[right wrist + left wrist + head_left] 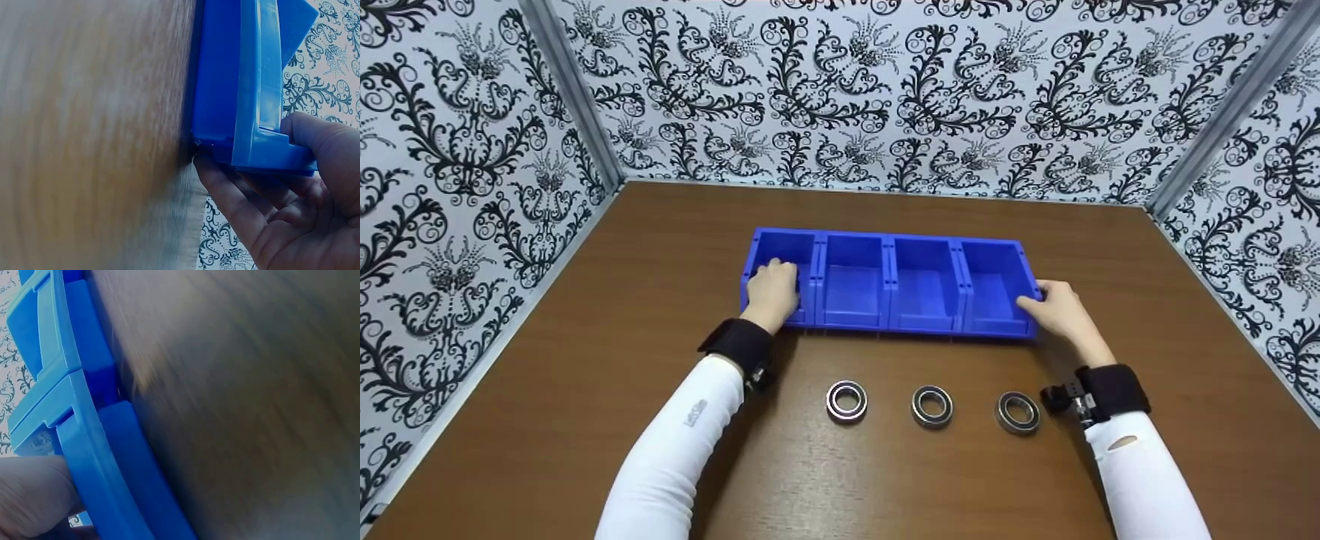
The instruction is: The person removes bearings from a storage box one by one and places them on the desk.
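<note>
A blue four-compartment bin (851,319) lies across the table, its compartments side by side. My left hand (772,294) grips it at the left end, reaching into the leftmost compartment with fingers curled. In the left wrist view only part of that hand (34,495) shows beside the blue wall; most fingers are hidden. At the right end, my right hand (1061,311) holds the side wall, thumb over the rim. The right wrist view shows its fingers (230,202) along the bin's outer side and lower edge.
Three metal ball bearings lie in a row in front of the bin: a left one (832,405), a middle one (919,409) and a right one (1003,415) near the right wrist strap. Patterned panels (870,97) enclose the brown table (607,315) at the back and sides.
</note>
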{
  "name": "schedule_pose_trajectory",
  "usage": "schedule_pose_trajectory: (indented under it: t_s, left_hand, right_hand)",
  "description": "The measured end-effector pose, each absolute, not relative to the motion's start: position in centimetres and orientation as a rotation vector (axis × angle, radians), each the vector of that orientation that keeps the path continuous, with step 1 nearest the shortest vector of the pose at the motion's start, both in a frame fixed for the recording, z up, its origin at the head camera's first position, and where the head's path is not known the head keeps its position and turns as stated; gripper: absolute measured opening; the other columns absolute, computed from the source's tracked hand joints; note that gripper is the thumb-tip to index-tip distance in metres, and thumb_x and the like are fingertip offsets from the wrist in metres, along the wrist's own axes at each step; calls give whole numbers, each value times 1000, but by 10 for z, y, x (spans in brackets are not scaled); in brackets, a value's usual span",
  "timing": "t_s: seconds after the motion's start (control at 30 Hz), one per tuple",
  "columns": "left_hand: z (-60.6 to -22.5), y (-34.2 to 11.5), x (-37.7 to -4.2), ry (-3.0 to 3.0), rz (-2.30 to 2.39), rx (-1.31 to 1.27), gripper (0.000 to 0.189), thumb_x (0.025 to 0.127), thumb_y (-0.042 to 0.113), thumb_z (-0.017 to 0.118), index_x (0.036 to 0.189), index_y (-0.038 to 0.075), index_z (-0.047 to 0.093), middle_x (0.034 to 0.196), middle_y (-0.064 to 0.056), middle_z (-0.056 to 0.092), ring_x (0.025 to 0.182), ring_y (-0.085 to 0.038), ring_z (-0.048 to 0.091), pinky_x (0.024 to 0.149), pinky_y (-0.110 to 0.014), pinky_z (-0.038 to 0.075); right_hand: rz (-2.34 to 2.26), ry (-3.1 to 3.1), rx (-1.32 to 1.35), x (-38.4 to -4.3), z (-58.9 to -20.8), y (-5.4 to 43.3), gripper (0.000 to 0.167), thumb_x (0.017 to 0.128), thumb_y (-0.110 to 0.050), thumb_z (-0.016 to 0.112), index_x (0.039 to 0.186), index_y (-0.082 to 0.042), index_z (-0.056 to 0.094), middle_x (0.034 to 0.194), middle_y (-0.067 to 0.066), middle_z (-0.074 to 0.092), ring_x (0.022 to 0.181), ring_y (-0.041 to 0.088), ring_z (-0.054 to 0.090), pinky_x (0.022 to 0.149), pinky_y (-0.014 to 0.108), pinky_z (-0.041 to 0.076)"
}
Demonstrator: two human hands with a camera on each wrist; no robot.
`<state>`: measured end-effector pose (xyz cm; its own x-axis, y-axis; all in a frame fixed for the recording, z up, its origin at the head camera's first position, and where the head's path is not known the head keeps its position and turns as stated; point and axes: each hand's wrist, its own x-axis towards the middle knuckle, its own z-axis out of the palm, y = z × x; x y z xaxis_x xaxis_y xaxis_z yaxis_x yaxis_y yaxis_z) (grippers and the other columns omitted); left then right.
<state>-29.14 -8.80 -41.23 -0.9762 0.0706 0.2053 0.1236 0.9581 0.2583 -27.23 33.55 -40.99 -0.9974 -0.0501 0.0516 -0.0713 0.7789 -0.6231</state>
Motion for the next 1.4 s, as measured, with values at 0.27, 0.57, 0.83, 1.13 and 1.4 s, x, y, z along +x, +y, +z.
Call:
schedule_pose_trajectory:
  t_s: [0.27, 0.57, 0.83, 1.13, 1.4]
  left_hand:
    - [-412, -89, -294, -2987, -363, -145, 24, 89, 6, 67, 110, -4, 70, 111, -26, 66, 104, -46, 64, 83, -57, 54]
    - [-411, -88, -297, -3037, -308, -149, 28, 87, 8, 69, 113, -4, 70, 114, -26, 67, 106, -46, 64, 84, -56, 55]
    - [-411, -90, -301, -3020, -337, -158, 27, 83, 9, 75, 107, -3, 71, 111, -25, 69, 103, -46, 66, 81, -56, 56]
    - [-408, -91, -301, -3010, -379, -147, 30, 81, 10, 78, 106, -4, 70, 111, -25, 69, 103, -46, 66, 81, -57, 55]
    - [-405, -90, -300, -3017, -378, -181, 31, 81, 13, 80, 105, -4, 70, 110, -25, 69, 101, -46, 67, 80, -56, 56]
  right_hand:
    - [1052, -2931, 97, -272, -412, 335, 46, 95, -14, 57, 128, 18, 56, 109, 31, 68, 80, 20, 65, 68, 25, 48]
    - [1056, -2937, 85, -271, -413, 334, 47, 96, -15, 57, 129, 18, 56, 111, 32, 67, 88, 28, 67, 72, 27, 49]
    - [1040, -2929, 97, -271, -412, 334, 46, 95, -14, 57, 128, 18, 57, 108, 31, 68, 80, 20, 65, 70, 26, 48]
    - [1048, -2931, 96, -273, -410, 334, 47, 95, -14, 58, 129, 17, 56, 109, 30, 68, 79, 17, 62, 69, 26, 48]
    - [1037, -2928, 96, -273, -410, 334, 47, 95, -13, 58, 129, 18, 55, 111, 33, 67, 84, 25, 65, 71, 27, 49]
